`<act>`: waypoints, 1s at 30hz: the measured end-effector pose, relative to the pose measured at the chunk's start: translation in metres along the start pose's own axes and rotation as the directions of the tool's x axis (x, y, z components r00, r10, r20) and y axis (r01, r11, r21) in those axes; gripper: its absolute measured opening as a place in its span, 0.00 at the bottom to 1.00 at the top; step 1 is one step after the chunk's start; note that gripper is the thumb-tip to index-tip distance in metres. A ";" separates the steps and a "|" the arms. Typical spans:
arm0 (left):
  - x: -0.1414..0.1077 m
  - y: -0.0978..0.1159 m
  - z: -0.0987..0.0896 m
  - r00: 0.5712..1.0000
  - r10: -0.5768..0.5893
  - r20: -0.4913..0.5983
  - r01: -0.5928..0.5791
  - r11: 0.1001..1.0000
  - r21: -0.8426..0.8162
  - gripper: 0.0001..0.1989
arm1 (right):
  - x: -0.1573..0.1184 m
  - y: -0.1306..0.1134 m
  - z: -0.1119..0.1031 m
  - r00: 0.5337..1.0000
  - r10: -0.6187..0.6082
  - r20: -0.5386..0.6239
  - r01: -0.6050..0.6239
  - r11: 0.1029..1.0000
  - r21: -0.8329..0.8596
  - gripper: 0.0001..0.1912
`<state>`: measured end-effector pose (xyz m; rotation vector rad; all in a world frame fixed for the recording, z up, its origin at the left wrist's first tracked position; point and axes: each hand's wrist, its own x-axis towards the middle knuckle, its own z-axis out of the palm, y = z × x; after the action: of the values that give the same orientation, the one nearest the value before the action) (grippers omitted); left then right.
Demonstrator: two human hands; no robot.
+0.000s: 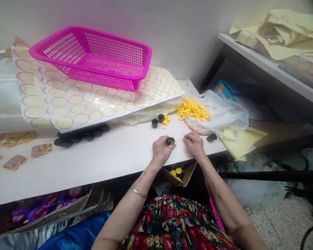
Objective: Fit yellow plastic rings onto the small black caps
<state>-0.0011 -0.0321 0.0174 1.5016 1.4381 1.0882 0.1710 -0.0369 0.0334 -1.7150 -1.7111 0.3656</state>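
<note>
My left hand [161, 150] is closed around a small round black cup [170, 141], its opening tilted up with bits of yellow inside. Just to the right, my right hand [194, 144] has its fingers pinched together low over the table; what they hold, if anything, is too small to make out. A tiny yellow bit [182, 139] shows by those fingertips. Beyond the hands stand two black cups [154, 123], with a few yellow pieces beside them. A heap of yellow ring-like plastic pieces [193, 109] lies farther back. Another black cup [211, 138] rests right of my right hand.
A pink basket [112, 74] sits on sheets of round stickers [104, 104]. Several black cups [80, 137] line up beneath the sheets' edge, near picture cards [41, 150]. A clear plastic bag [226, 113] lies right. Below the table edge is a cardboard box [190, 175] holding yellow-topped pieces.
</note>
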 end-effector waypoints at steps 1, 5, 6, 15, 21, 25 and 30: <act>0.000 0.000 0.002 1.000 0.014 0.006 -0.014 1.000 0.010 0.15 | -0.002 -0.001 0.001 0.999 -0.008 0.032 0.009 1.000 -0.022 0.06; 0.000 -0.002 0.005 0.999 0.045 0.014 -0.046 0.998 0.053 0.15 | -0.004 -0.008 0.006 0.992 -0.045 0.114 0.070 0.973 -0.220 0.08; 0.000 -0.002 0.005 0.999 0.049 0.015 -0.050 0.997 0.060 0.15 | -0.004 -0.010 0.006 0.990 -0.059 0.129 0.092 0.959 -0.269 0.09; 0.000 -0.003 0.002 0.992 0.118 0.042 -0.121 0.990 0.073 0.15 | 0.011 -0.025 -0.006 0.933 0.154 0.325 -0.007 0.911 -0.412 0.09; 0.000 -0.001 0.003 0.994 0.095 0.054 -0.100 0.990 0.097 0.14 | 0.022 -0.021 -0.010 0.922 0.230 0.311 -0.112 0.929 -0.353 0.08; -0.001 -0.001 0.004 0.994 0.101 0.045 -0.105 0.989 0.102 0.15 | 0.013 -0.015 -0.009 0.952 0.127 0.279 -0.059 0.968 -0.243 0.07; -0.001 -0.001 0.005 0.995 0.091 0.036 -0.095 0.989 0.117 0.15 | 0.001 -0.012 -0.002 0.976 0.028 0.214 0.023 0.973 -0.230 0.05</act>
<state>0.0029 -0.0324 0.0149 1.6766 1.4459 1.0458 0.1630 -0.0379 0.0433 -1.9013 -1.9744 0.3770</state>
